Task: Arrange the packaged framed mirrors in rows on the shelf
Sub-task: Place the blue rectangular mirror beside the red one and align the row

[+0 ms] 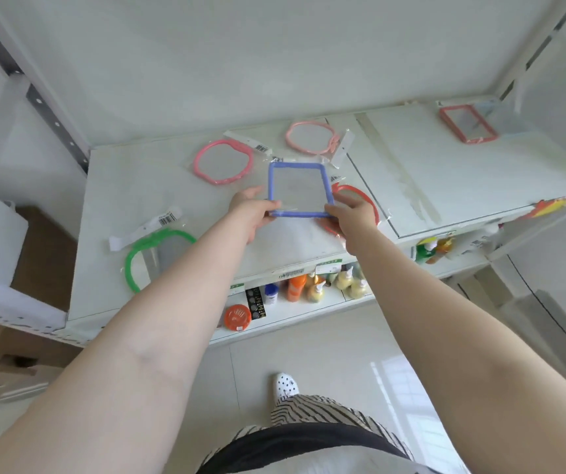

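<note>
Both hands grip the blue mirror [300, 189] by its near edge: the left hand [252, 213] pinches the near-left corner, the right hand [353, 215] the near-right corner. The mirror is held over the middle of the white shelf [131, 186], above an orange mirror [360, 196] partly hidden by the right hand. Lying on the shelf: two pink round mirrors [223, 161] [310, 136] behind, a green mirror [153, 254] near-left, a red rectangular mirror [467, 124] far right. All are in clear bags.

arms: both bare, stretched forward | left hand [252, 208]: fingers curled, pinching | right hand [355, 213]: fingers curled, pinching | hands level, apart
</note>
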`<move>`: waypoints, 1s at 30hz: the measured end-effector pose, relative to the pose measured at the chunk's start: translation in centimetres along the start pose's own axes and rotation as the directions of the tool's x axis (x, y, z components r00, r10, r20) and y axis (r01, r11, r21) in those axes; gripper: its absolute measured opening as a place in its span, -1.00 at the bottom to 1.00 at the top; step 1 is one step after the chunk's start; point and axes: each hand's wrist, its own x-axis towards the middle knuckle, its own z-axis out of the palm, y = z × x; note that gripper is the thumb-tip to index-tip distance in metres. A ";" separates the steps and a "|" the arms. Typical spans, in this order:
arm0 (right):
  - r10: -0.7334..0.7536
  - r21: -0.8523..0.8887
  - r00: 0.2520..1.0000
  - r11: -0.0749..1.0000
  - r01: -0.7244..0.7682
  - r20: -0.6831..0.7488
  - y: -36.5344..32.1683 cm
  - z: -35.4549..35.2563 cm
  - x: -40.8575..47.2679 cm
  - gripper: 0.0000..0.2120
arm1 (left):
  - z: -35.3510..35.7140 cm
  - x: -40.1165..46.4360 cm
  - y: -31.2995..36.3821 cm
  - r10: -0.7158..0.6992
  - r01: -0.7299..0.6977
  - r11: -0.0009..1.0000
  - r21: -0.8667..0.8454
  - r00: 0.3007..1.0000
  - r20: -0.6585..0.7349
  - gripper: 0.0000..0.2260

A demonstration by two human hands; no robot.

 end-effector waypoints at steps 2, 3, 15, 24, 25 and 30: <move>-0.015 -0.033 1.000 0.999 0.014 -0.008 1.4 -1.4 -2.4 -0.62 | -0.8 -1.9 -1.6 0.019 -0.024 0.998 0.051 0.995 0.103 -0.40; -0.016 -0.045 1.000 0.999 0.015 -0.018 2.2 -2.0 -3.7 -0.64 | -1.2 -3.1 -2.5 0.019 -0.028 0.998 0.057 0.987 0.161 -0.40; -0.005 0.004 0.979 1.000 0.006 -0.204 7.8 -13.6 -13.3 -0.63 | 4.3 -11.3 -9.8 -0.097 0.034 0.990 0.136 0.869 0.485 -0.31; -0.007 0.074 0.939 0.997 0.035 -0.345 8.5 -27.6 -13.7 -0.61 | 17.8 -13.7 -13.1 -0.151 0.012 0.972 0.236 0.798 0.584 -0.29; -0.006 0.075 0.934 0.997 0.035 -0.358 8.5 -29.6 -13.6 -0.61 | 19.8 -14.2 -13.7 -0.164 0.024 0.970 0.240 0.795 0.584 -0.29; 0.000 0.074 0.926 0.997 0.030 -0.377 8.1 -39.3 -12.8 -0.59 | 29.1 -16.2 -16.6 -0.208 0.045 0.960 0.277 0.779 0.592 -0.28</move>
